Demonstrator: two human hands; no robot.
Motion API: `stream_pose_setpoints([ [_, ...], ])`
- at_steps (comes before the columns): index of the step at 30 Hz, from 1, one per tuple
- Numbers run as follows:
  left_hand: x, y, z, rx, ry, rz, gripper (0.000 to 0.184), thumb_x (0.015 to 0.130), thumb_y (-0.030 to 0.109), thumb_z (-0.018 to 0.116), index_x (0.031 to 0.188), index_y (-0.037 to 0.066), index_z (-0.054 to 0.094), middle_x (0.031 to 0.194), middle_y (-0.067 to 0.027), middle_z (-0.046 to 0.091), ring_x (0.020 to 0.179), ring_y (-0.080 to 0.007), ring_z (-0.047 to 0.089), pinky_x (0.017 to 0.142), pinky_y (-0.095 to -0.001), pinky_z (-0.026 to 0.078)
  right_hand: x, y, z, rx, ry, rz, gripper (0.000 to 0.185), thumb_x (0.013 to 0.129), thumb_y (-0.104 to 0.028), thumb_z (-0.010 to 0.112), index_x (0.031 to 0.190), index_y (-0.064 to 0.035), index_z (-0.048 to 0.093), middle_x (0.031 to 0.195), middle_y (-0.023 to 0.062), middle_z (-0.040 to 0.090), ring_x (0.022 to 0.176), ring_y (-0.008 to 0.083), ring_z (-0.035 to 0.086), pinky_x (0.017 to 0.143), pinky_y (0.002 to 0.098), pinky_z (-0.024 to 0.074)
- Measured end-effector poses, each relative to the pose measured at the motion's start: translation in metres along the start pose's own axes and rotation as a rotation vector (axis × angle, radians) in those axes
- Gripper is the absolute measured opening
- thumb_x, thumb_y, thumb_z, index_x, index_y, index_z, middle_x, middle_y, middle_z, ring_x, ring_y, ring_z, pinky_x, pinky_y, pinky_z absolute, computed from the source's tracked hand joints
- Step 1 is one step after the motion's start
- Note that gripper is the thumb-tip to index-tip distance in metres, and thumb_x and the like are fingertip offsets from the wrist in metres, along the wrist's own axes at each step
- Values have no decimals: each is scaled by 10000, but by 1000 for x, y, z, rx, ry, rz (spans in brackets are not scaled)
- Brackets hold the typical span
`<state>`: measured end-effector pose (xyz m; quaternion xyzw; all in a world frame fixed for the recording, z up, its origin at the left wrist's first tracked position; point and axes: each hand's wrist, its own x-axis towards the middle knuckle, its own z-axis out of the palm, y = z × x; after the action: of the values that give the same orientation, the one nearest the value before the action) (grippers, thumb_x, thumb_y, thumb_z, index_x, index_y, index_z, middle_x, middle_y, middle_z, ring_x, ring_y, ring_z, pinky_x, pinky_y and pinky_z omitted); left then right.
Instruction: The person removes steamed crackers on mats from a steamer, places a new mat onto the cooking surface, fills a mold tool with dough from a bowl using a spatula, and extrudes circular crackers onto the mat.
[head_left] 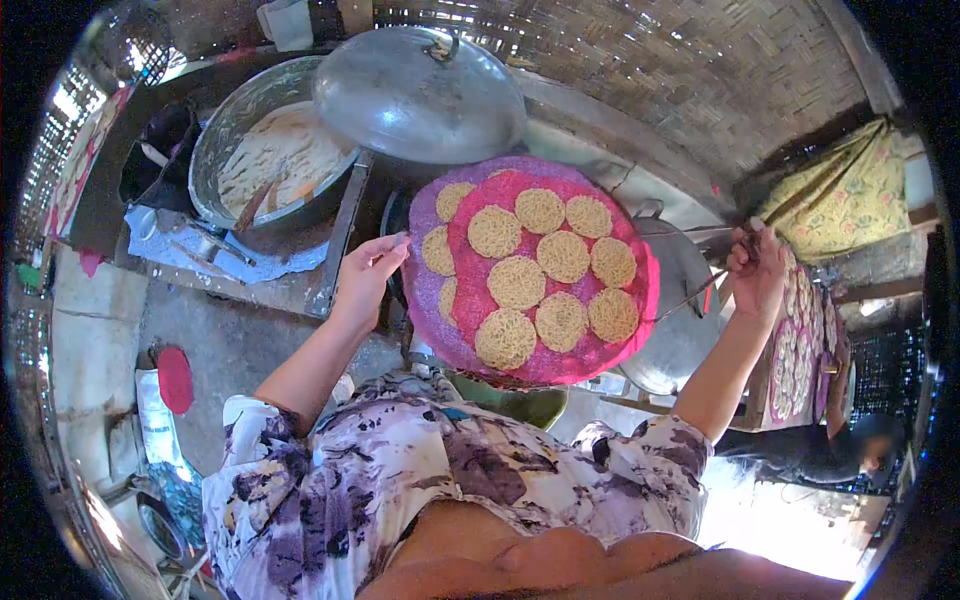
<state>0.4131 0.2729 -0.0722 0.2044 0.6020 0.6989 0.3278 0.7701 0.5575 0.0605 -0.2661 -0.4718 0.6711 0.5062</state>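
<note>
Several round, lacy, pale-yellow noodle-like cakes lie on a pink mesh sheet. Beneath it, a purple mesh sheet carries more of them along its left side. My left hand pinches at the left edge of the purple sheet with thumb and fingers together. On the right, my right hand is closed around the end of two thin metal rods that spread apart toward the sheets. Where the rods reach under the sheets is hidden.
A large pot of pale batter stands at upper left, partly covered by a domed metal lid. A big metal vessel sits beyond the sheets. Another person is at lower right beside more cakes on sheets.
</note>
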Motion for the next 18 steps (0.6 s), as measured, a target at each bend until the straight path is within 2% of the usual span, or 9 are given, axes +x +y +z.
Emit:
stream_pose_setpoints([
  [2,-3,6,1,6,-23,-15,242,798,113,606,998,-22,586,1022,-84,592,931,-140,531,869,-281,388,-10,-8,5,-2,37,-44,263,863,-240,523,1015,-26,533,803,105,558,585,112,441,486,209,358],
  [3,-2,10,0,6,-35,-18,256,795,128,613,1004,-18,586,1027,-81,590,944,-145,527,873,-286,383,-11,-10,3,15,-22,-41,252,864,-231,522,1001,-20,538,804,103,558,590,122,445,490,217,363],
  [8,-1,39,-4,-30,-174,-4,243,800,121,605,998,-18,592,989,-69,600,913,-134,533,847,-264,390,-26,-35,16,5,132,-118,244,869,-225,513,1016,-32,535,819,105,561,594,139,457,501,232,385],
  [10,1,44,-13,-62,-234,39,230,803,117,600,987,-20,597,964,-63,605,893,-128,537,834,-254,392,-42,-46,38,72,130,-126,257,869,-238,513,1025,-34,531,819,105,559,595,144,459,508,234,391],
  [11,1,51,-16,-83,-269,64,224,804,115,597,981,-22,600,952,-60,607,882,-126,539,827,-250,393,-52,-55,55,23,217,-163,311,881,-280,484,1053,-23,508,810,129,549,622,143,458,576,243,400],
  [14,0,80,-28,-112,-366,144,232,799,122,603,971,-33,605,929,-59,612,864,-124,543,815,-248,393,-75,-88,88,-101,296,-211,318,869,-306,503,1052,-47,524,789,96,564,571,141,455,547,270,410],
  [16,5,104,-40,-176,-417,186,248,790,132,614,974,-33,605,935,-63,613,869,-126,543,813,-250,394,-81,-114,98,-138,202,-225,334,865,-327,506,1056,-53,522,778,95,566,564,140,454,565,273,411],
  [17,0,109,-51,-157,-422,240,263,779,148,625,974,-27,609,939,-63,614,875,-129,541,819,-258,389,-85,-104,90,-128,135,-255,342,863,-338,507,1058,-57,521,772,94,567,560,139,454,574,274,412],
  [18,-8,142,-57,-162,-427,249,277,768,164,636,974,-21,613,943,-63,615,881,-132,540,824,-267,385,-84,-126,104,-169,127,-266,347,857,-340,517,1058,-57,517,770,96,566,567,141,462,574,271,411],
])
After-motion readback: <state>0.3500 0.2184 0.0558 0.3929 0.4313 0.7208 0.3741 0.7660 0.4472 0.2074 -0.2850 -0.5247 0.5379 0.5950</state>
